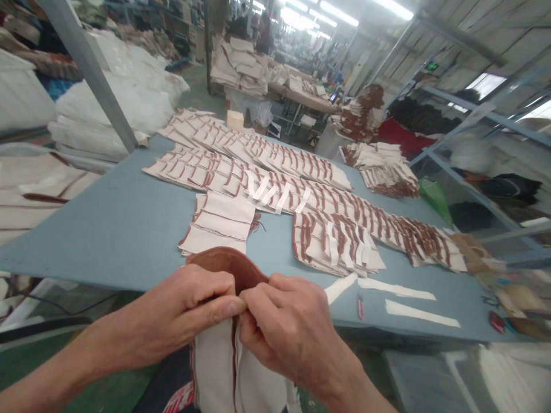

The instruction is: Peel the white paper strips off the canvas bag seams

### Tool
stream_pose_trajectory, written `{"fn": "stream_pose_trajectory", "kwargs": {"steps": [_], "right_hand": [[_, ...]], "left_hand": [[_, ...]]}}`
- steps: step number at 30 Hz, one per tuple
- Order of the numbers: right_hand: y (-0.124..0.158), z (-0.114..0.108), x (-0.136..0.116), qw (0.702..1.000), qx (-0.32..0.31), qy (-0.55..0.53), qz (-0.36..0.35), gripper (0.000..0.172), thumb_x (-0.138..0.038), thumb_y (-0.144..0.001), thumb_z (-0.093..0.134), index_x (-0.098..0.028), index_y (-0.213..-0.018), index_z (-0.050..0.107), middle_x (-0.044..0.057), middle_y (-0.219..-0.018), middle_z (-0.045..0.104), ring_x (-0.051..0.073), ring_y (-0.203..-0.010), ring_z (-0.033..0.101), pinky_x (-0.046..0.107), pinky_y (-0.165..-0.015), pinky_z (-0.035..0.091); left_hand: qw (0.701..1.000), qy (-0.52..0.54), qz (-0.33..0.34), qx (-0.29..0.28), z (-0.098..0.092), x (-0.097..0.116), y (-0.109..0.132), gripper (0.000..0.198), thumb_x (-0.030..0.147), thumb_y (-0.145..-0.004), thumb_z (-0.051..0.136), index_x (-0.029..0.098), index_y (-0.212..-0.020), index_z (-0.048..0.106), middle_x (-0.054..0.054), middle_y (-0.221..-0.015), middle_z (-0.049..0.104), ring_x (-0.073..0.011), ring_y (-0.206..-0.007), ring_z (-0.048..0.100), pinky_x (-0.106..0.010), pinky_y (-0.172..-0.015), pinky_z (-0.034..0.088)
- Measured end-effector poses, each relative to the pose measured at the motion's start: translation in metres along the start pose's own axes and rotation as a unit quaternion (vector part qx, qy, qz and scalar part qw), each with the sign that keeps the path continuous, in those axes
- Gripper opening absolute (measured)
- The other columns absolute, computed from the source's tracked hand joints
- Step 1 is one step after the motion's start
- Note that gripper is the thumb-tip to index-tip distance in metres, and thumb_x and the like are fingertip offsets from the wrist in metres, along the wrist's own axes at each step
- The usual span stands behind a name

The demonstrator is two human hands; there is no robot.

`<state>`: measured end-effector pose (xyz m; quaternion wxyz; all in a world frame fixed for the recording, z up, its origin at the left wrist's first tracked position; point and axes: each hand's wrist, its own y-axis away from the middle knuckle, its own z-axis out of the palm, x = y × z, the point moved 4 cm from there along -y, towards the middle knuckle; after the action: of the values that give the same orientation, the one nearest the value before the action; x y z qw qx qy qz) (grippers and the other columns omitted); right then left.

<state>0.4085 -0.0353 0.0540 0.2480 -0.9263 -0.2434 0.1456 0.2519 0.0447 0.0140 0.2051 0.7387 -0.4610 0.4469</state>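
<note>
A cream fabric piece with a brown inner side and thin brown seams hangs in front of my body, its top edge bulging open toward the table. My left hand is closed on that edge, thumb pressed against the fingers. Right beside it, my right hand is also closed, gripping the same edge near the brown seam. The fingertips of both hands nearly touch, and what lies between them is hidden. Just beyond, a small stack of cream panels with brown edges lies on the blue-grey table.
Long overlapping rows of cream and brown pieces cross the table. White strips and a small pink-handled tool lie near its front edge at right. A slanted metal post stands at left; loaded shelves stand at right.
</note>
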Motion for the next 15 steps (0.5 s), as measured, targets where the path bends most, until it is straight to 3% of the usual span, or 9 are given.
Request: {"fn": "stream_pose_trajectory", "kwargs": {"steps": [4, 8, 11, 15], "right_hand": [[0.004, 0.006, 0.009, 0.997, -0.006, -0.08, 0.014, 0.025, -0.01, -0.097, 0.056, -0.021, -0.076, 0.064, -0.003, -0.064, 0.07, 0.014, -0.056, 0.055, 0.033, -0.059, 0.034], [0.01, 0.011, 0.018, 0.984, -0.074, -0.16, 0.032, 0.009, -0.016, -0.09, 0.061, -0.021, -0.089, 0.068, -0.001, -0.074, 0.078, 0.016, -0.059, 0.06, 0.032, -0.06, 0.036], [0.014, 0.013, 0.02, 0.979, -0.113, -0.162, 0.048, 0.01, -0.018, -0.087, 0.057, -0.023, -0.085, 0.066, 0.001, -0.071, 0.076, 0.019, -0.061, 0.061, 0.036, -0.06, 0.034], [0.015, 0.019, 0.022, 0.979, -0.105, -0.171, 0.029, 0.026, -0.016, -0.101, 0.049, -0.024, -0.078, 0.06, 0.0, -0.068, 0.072, 0.017, -0.059, 0.056, 0.035, -0.062, 0.036]], "left_hand": [[0.998, -0.04, 0.044, 0.007, 0.002, -0.006, 0.001, 0.047, 0.036, -0.119, 0.051, 0.022, -0.075, 0.052, 0.008, -0.066, 0.054, -0.0104, -0.061, 0.05, -0.028, -0.059, 0.034], [0.984, -0.134, 0.107, 0.055, 0.004, -0.013, 0.009, 0.046, 0.035, -0.122, 0.046, 0.023, -0.079, 0.054, 0.006, -0.068, 0.059, -0.0127, -0.059, 0.051, -0.032, -0.059, 0.031], [0.972, -0.181, 0.136, 0.066, 0.007, -0.013, 0.013, 0.045, 0.037, -0.123, 0.043, 0.024, -0.081, 0.053, 0.006, -0.069, 0.06, -0.0136, -0.057, 0.05, -0.034, -0.058, 0.03], [0.969, -0.205, 0.12, 0.063, 0.014, -0.012, 0.015, 0.036, 0.023, -0.116, 0.047, 0.025, -0.08, 0.047, 0.006, -0.067, 0.057, -0.0142, -0.057, 0.051, -0.036, -0.058, 0.027]]}}
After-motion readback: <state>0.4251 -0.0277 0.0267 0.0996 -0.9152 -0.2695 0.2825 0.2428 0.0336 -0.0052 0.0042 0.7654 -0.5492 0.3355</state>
